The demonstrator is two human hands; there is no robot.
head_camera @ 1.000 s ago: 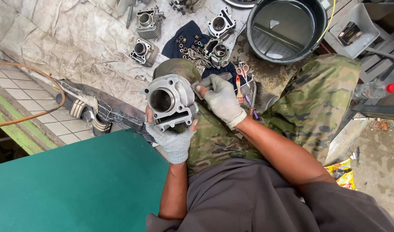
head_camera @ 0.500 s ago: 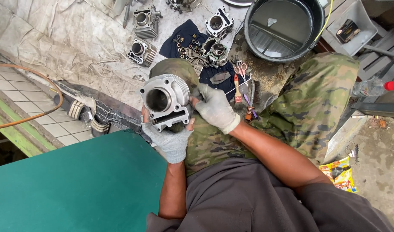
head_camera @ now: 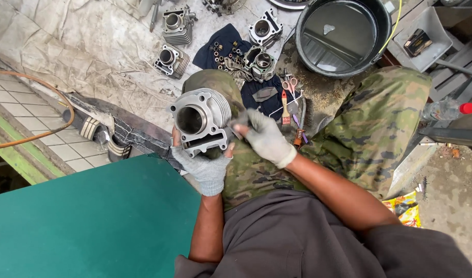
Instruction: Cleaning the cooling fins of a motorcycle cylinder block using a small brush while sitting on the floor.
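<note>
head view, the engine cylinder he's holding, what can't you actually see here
- Head view: the underside of the engine cylinder is covered by the gloved left hand, so its grip there cannot be made out.
- Head view: whatever the right hand presses to the fins is hidden by its fingers.
- Head view: the small loose parts on the dark cloth are too small to identify.
- Head view: the black tub is cut off by the top edge.

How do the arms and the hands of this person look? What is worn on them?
Both hands wear knitted work gloves of a light grey colour, with ribbed cuffs that end at the wrists: the left hand and the right hand. The gloves look a little dirty. The forearms are bare. A dark grey shirt covers the upper body; where its sleeves end is not clearly visible.
</note>
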